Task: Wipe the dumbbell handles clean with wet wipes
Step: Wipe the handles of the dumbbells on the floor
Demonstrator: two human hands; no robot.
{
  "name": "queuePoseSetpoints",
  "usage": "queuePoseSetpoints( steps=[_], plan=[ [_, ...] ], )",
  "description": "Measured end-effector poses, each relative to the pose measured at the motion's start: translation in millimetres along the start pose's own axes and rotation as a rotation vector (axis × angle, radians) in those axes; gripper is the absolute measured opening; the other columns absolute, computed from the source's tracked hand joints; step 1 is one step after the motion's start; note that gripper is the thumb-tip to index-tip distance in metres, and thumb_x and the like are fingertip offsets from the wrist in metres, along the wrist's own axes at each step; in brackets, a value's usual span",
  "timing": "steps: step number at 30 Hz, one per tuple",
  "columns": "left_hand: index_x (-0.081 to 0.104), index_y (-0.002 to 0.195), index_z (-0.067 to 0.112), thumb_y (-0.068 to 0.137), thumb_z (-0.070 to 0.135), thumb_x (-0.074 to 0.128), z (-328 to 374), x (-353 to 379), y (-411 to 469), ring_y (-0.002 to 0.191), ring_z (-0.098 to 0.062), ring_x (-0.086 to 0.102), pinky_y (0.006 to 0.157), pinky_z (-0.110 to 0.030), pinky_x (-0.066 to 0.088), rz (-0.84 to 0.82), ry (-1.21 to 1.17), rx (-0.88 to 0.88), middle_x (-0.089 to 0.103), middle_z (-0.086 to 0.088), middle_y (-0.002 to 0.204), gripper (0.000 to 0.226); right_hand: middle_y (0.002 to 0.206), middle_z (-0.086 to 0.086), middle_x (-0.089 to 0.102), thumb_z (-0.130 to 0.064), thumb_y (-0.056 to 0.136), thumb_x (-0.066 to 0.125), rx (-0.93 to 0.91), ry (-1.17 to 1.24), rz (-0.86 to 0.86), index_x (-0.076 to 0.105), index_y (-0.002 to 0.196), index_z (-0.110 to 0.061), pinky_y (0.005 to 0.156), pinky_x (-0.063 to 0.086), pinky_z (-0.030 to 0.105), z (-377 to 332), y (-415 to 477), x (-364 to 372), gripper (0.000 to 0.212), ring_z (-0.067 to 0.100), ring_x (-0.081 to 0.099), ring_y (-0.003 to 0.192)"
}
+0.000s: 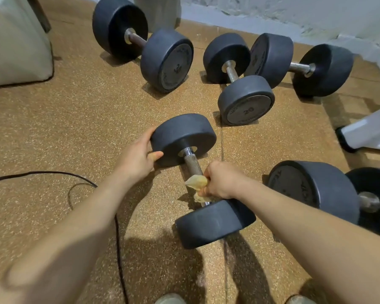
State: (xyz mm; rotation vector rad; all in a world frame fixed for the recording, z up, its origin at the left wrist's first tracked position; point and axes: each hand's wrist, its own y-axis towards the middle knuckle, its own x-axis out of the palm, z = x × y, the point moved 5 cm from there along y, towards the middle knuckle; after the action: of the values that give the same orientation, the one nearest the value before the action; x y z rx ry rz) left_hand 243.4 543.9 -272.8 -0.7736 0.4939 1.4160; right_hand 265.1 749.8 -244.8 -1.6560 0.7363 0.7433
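Wiping down at the near end: the right hand (221,179) is wrapped tight round the wipe (196,183), and the wipe is bunched round the handle (192,164) of the dumbbell (213,222), which lies on the floor (75,128) right in front of the person. The left hand (138,156) is clamped on the rim of the far weight (184,132), thumb on the inner face and fingers over the edge. That's the smart part, because a round-ended thing like this wants to roll.

The rough metal up towards the far weight shows bare. So the good play looks like a firm slide up the bar, twisting the wrist to press the wipe into the grooves all the way round, underside too. Refold to a fresh face if it looks grubby. More dumbbells (246,102) wait nearby.
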Motion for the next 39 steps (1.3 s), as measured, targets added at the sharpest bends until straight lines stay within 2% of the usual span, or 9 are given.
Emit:
queuePoseSetpoints(
  steps=[5, 10, 13, 16, 21, 30, 34, 36, 39],
  plan=[
    [0.025, 0.153, 0.031, 0.091, 0.031, 0.064, 3.7, -12.2, -10.9, 0.134, -0.029, 0.043, 0.112, -0.039, 0.033, 0.040, 0.099, 0.018, 0.036, 0.000, 0.154, 0.073, 0.074, -0.006, 0.060, -0.023, 0.082, 0.074, 0.106, 0.234, 0.117, 0.065, 0.085, -0.018, 0.064, 0.045, 0.026, 25.4, 0.4, 6.4, 0.010, 0.017, 0.060, 0.076],
    [0.031, 0.151, 0.030, 0.097, 0.045, 0.051, 14.5, -7.2, -28.5, 0.144, -0.020, 0.028, 0.116, -0.033, 0.021, 0.153, -0.067, -0.013, 0.023, 0.004, 0.160, 0.060, 0.096, 0.001, 0.068, -0.005, 0.087, 0.066, -0.006, 0.676, 0.076, 0.061, 0.104, -0.017, 0.077, 0.056, 0.034, 10.6, 3.0, -12.5, 0.021, 0.018, 0.066, 0.089],
    [0.041, 0.147, 0.021, 0.099, 0.040, 0.048, 14.7, -13.2, -30.4, 0.141, -0.020, 0.036, 0.116, -0.032, 0.025, 0.207, -0.063, -0.008, 0.037, -0.002, 0.154, 0.052, 0.093, 0.003, 0.067, 0.003, 0.086, 0.063, -0.076, 0.607, 0.133, 0.060, 0.103, -0.014, 0.056, 0.048, 0.022, 4.4, -4.5, -61.1, 0.024, 0.016, 0.065, 0.080],
    [0.047, 0.143, 0.015, 0.101, 0.033, 0.047, 23.4, -20.2, -32.9, 0.122, -0.030, 0.056, 0.100, -0.039, 0.044, 0.221, 0.057, -0.028, 0.055, -0.008, 0.140, 0.046, 0.085, -0.002, 0.063, -0.002, 0.084, 0.066, -0.191, 0.216, 0.108, 0.060, 0.090, -0.017, 0.064, 0.050, 0.027, -5.4, -24.3, -97.0, 0.018, 0.017, 0.062, 0.080],
    [0.046, 0.135, 0.014, 0.093, 0.021, 0.054, 78.1, -36.3, -23.2, 0.116, -0.031, 0.053, 0.094, -0.043, 0.045, 0.148, 0.326, -0.006, 0.055, -0.009, 0.131, 0.044, 0.088, 0.002, 0.069, -0.011, 0.084, 0.069, -0.162, -0.006, -0.004, 0.068, 0.092, -0.016, 0.066, 0.056, 0.028, 23.5, -73.6, -144.7, 0.010, 0.013, 0.065, 0.077],
    [0.068, 0.116, 0.022, 0.099, 0.029, 0.048, 305.1, -6.5, -11.0, 0.100, -0.018, 0.061, 0.087, -0.037, 0.051, -0.190, 0.364, 0.583, 0.068, 0.001, 0.111, 0.027, 0.107, 0.015, 0.071, 0.002, 0.089, 0.057, 0.116, 1.017, 0.468, 0.069, 0.103, 0.000, 0.082, 0.055, 0.032, 214.0, -182.2, -167.2, 0.019, 0.021, 0.066, 0.091],
    [0.061, 0.126, 0.025, 0.097, 0.037, 0.048, 349.4, 45.6, -8.8, 0.100, -0.015, 0.061, 0.086, -0.035, 0.052, -0.336, 0.597, 0.746, 0.068, 0.001, 0.113, 0.034, 0.114, 0.015, 0.069, -0.027, 0.096, 0.055, 0.239, 1.415, 0.576, 0.069, 0.108, -0.001, 0.089, 0.052, 0.037, 288.8, -196.8, -102.7, 0.032, 0.028, 0.063, 0.109],
    [0.053, 0.134, 0.023, 0.096, 0.047, 0.048, 358.2, 81.5, -10.4, 0.117, -0.020, 0.056, 0.097, -0.039, 0.049, -0.397, 0.673, 0.757, 0.060, -0.002, 0.130, 0.046, 0.113, 0.012, 0.070, -0.035, 0.098, 0.051, 0.326, 1.416, 0.623, 0.073, 0.101, -0.006, 0.091, 0.053, 0.039, 318.1, -189.2, -61.2, 0.036, 0.023, 0.064, 0.101],
    [0.037, 0.146, 0.014, 0.088, 0.068, 0.046, 357.7, 143.6, -28.9, 0.139, -0.028, 0.034, 0.112, -0.042, 0.034, -0.483, 0.736, 0.746, 0.038, -0.010, 0.151, 0.080, 0.115, -0.003, 0.070, -0.028, 0.098, 0.054, 0.375, 0.995, 0.671, 0.074, 0.108, -0.020, 0.105, 0.044, 0.041, 343.7, -165.1, -12.9, 0.024, 0.016, 0.062, 0.110]
  ],
)
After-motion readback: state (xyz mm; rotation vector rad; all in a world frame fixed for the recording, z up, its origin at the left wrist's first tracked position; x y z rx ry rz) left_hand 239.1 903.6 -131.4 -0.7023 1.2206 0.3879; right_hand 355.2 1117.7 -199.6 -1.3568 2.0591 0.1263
